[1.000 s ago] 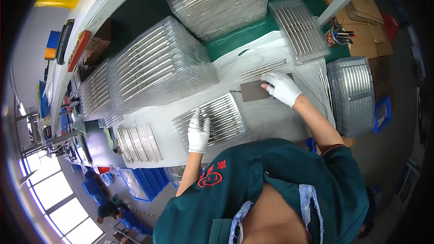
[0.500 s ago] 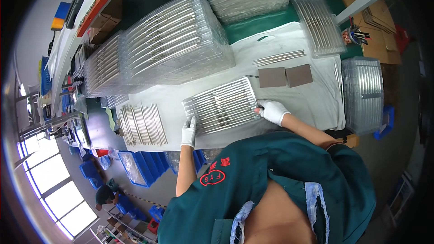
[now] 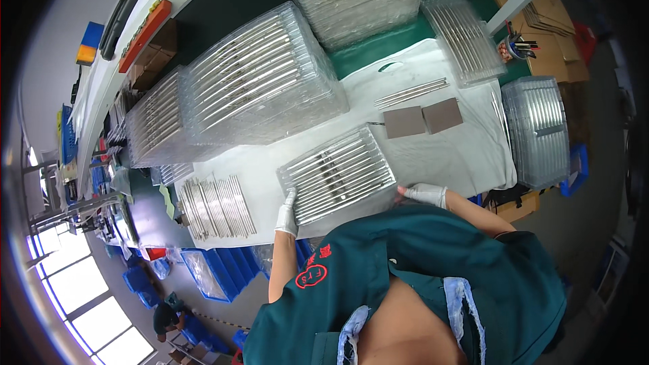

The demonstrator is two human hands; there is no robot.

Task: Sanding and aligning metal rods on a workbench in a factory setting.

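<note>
Room runs between rods point(image 3: 216, 207) and tray point(image 3: 338, 172); stack point(image 3: 263, 84) seemingly blocks beyond.

Dark-green shirt point(image 3: 446, 250), red embroidery point(image 3: 311, 276), white gloves point(image 3: 286, 217)

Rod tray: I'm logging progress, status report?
Left hand at left edge of tray; right hand by near right corner. Metal rods lined inside. Brown sheets beyond, off tray.

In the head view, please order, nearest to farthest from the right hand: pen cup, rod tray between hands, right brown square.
1. Rod tray: left of the right hand.
2. Right brown square: higher in view.
3. Pen cup: upper right.
</note>
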